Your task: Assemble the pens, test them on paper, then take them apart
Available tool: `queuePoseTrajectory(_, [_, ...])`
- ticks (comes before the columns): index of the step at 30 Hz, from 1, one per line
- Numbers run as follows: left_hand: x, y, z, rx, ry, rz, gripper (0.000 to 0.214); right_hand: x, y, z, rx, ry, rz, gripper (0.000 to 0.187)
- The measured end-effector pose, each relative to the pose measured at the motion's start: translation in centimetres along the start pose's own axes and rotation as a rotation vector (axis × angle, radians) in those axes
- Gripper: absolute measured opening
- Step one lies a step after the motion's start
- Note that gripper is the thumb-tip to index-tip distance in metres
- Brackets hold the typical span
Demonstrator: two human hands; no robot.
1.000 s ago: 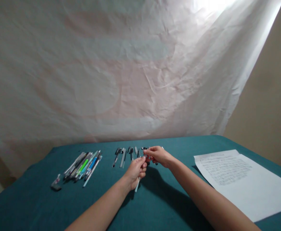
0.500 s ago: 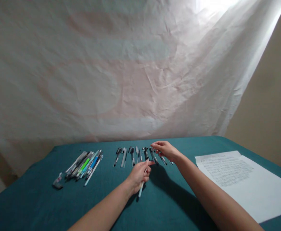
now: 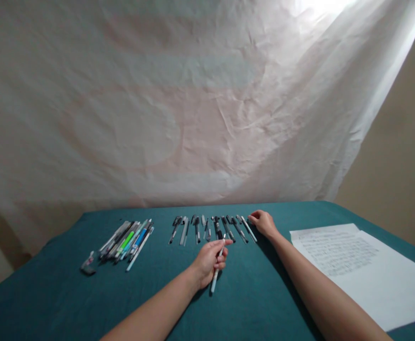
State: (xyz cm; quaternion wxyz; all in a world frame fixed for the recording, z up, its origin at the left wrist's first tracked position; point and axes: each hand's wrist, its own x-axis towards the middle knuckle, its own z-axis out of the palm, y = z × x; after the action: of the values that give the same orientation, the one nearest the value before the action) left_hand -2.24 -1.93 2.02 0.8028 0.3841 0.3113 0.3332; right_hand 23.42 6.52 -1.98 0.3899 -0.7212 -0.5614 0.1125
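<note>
My left hand [image 3: 212, 260] is closed around a slim white pen [image 3: 215, 280], tip pointing away from me, with the index finger stretched forward along it. Beyond it lies a row of pens, among them a thick black pen [image 3: 218, 228] close to the fingertips. At the right end of the row sits a white pen [image 3: 249, 230]. My right hand [image 3: 263, 222] is low over the cloth just right of that pen's far end, thumb and fingers pinched together. Whatever lies between those fingertips is too small to make out.
A bundle of pens and markers [image 3: 125, 241] lies at the left, with a bright green one among them. Beside it is a small grey eraser-like object [image 3: 87, 265]. Handwritten paper [image 3: 388, 274] rests at the right on the green cloth [image 3: 264, 303]. A pale sheet [image 3: 207, 118] hangs behind.
My right hand has moved right and down, from above the row's middle to its right end, uncovering the pens there. My left hand, still holding the white pen, has shifted slightly right.
</note>
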Motion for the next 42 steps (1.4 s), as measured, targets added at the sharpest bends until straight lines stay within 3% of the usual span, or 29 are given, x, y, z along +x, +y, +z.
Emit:
queuePoseTrajectory(6, [-0.3, 0.2, 0.3, 0.008, 0.006, -0.005, 0.024, 0.3, 0.5, 0.0, -0.018, -0.012, -0.03, 0.026])
queuePoseTrajectory(16, [-0.3, 0.2, 0.2, -0.008, -0.004, 0.001, 0.024, 0.6, 0.8, -0.6, -0.006, -0.153, -0.073, 0.035])
queuePoseTrajectory(23, [-0.3, 0.2, 0.2, -0.017, -0.007, 0.007, 0.024, -0.2, -0.3, -0.2, -0.066, -0.099, -0.071, 0.021])
queuePoseTrajectory(31, [-0.2, -0.1, 0.0, -0.052, -0.032, 0.035, 0.019, -0.7, -1.2, -0.4, -0.073, -0.048, -0.065, 0.02])
queuePoseTrajectory(35, [-0.2, -0.1, 0.0, -0.099, -0.03, 0.062, 0.017, -0.9, -3.0, -0.9, -0.016, -0.048, -0.054, 0.025])
queuePoseTrajectory(39, [-0.1, 0.1, -0.2, -0.164, -0.026, 0.082, 0.016, -2.3, -6.7, -1.2, 0.115, -0.218, -0.089, 0.028])
queuePoseTrajectory(42, [0.0, 0.4, -0.3, -0.233, -0.014, 0.115, 0.017, -4.2, -9.7, -1.3, 0.45, -0.628, -0.07, 0.034])
